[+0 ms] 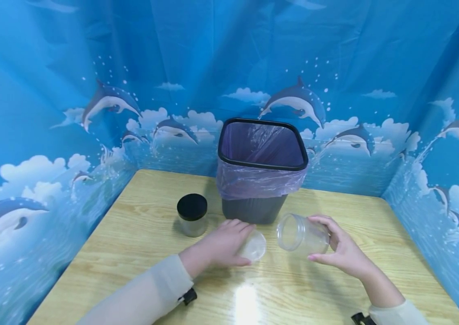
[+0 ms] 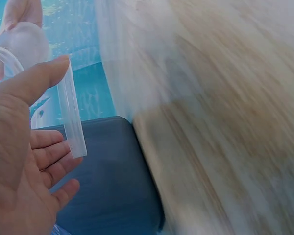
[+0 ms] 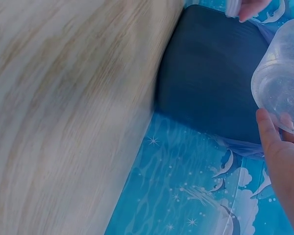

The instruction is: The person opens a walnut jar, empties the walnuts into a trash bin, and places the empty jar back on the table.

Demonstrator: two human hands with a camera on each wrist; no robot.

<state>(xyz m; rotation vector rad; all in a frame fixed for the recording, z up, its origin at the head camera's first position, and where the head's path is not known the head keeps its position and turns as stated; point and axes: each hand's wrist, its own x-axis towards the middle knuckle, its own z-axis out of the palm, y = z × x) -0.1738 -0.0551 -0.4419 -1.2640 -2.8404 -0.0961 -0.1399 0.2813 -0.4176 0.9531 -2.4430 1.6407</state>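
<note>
My left hand (image 1: 222, 246) pinches a round translucent lid (image 1: 255, 246) near the middle of the table. In the left wrist view that lid (image 2: 72, 115) is seen edge-on between thumb and fingers. A little to its right, my right hand (image 1: 347, 255) grips a clear plastic jar (image 1: 312, 235) tipped on its side, its uncovered mouth facing left toward the lid. Lid and jar are apart. From the right wrist view, the jar (image 3: 284, 78) shows its base, with fingertips against it, and I see no contents.
A dark bin (image 1: 254, 210) lined with a purple bag stands behind both hands. Left of it is a second clear jar (image 1: 194, 225) with a black lid (image 1: 192, 206). A blue dolphin-print curtain (image 1: 180, 58) encloses the wooden table (image 1: 132, 225) at the back and sides.
</note>
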